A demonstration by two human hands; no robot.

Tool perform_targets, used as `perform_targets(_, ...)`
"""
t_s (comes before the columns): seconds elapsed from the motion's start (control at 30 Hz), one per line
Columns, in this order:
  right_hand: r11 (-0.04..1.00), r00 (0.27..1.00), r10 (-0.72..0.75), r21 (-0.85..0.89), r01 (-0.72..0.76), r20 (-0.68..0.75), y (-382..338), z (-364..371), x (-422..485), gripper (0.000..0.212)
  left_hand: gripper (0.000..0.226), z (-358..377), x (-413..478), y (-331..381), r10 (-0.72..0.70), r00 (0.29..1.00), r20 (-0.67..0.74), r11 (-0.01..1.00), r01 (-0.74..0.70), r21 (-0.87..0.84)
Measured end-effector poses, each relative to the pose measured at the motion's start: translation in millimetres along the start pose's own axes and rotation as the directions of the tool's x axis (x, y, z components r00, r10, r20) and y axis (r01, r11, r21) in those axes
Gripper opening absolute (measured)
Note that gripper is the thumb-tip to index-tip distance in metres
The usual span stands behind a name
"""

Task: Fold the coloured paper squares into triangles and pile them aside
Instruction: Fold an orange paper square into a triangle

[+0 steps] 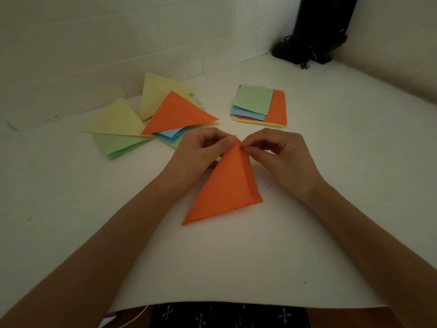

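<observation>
Now left hand [203,147], right hand [279,152] both pinch orange triangle [224,190] apex.

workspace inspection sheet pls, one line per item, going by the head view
surface: white table, matte
job's things: orange paper folded into a triangle, lying mid-table; pile of folded triangles far left; stack of squares far right, green on top
clutter: nothing seen
hands: left hand and right hand both pinch the orange paper's top corner
cables: black cables bunched in the far right corner
surroundings: white wall; black stand in that corner
</observation>
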State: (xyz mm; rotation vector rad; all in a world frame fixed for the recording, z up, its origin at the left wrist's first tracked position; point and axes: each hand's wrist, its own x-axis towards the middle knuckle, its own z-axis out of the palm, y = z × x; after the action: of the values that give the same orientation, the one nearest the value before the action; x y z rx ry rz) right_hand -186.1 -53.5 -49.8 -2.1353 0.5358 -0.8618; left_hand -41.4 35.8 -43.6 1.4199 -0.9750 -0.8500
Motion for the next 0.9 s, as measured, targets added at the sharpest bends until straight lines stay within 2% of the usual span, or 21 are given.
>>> perform_targets(0.13, 0.999, 0.999, -0.012, -0.048, 0.015, 0.048, -2, 0, 0, 0.021, 0.012, -2, 1, -1, 0.033, 0.999, 0.005, 0.999, -0.033, 0.027)
perform_targets(0.27, 0.952, 0.980, 0.195, 0.232, -0.201, 0.048, -10, -3, 3, 0.008, 0.014, -2, 2, -2, 0.061, 0.998, 0.018, 0.997, -0.061, 0.049)
perform_targets(0.3, 0.939, 0.972, 0.230, 0.250, -0.236, 0.056, -11, -3, 4, 0.005, 0.015, -1, 3, -3, 0.079, 0.997, 0.022, 0.995, -0.080, 0.056)
perform_targets(0.5, 0.949, 0.965, 0.247, 0.182, -0.259, 0.084, -9, 3, 4, 0.015, 0.019, 1, 3, -8, 0.176, 0.984, 0.027, 0.969, -0.178, 0.173)
perform_targets(0.67, 0.964, 0.967, 0.253, 0.079, -0.253, 0.018, -6, 5, 5, 0.016, 0.016, -2, 5, -4, 0.089, 0.990, 0.108, 0.986, -0.103, 0.128)
perform_targets(0.73, 0.959, 0.963, 0.270, 0.089, -0.268, -0.011, -7, 5, 7, 0.015, 0.015, -4, 5, -5, 0.057, 0.985, 0.163, 0.980, -0.086, 0.177)
perform_targets(0.83, 0.931, 0.944, 0.329, 0.163, -0.328, 0.023, -8, 3, 8, 0.011, 0.014, -3, 3, -9, 0.059, 0.984, 0.166, 0.969, -0.097, 0.228)
perform_targets(0.9, 0.928, 0.939, 0.338, 0.147, -0.343, 0.058, -7, 2, 8, 0.008, 0.014, -3, 4, -8, 0.076, 0.986, 0.149, 0.967, -0.109, 0.228)
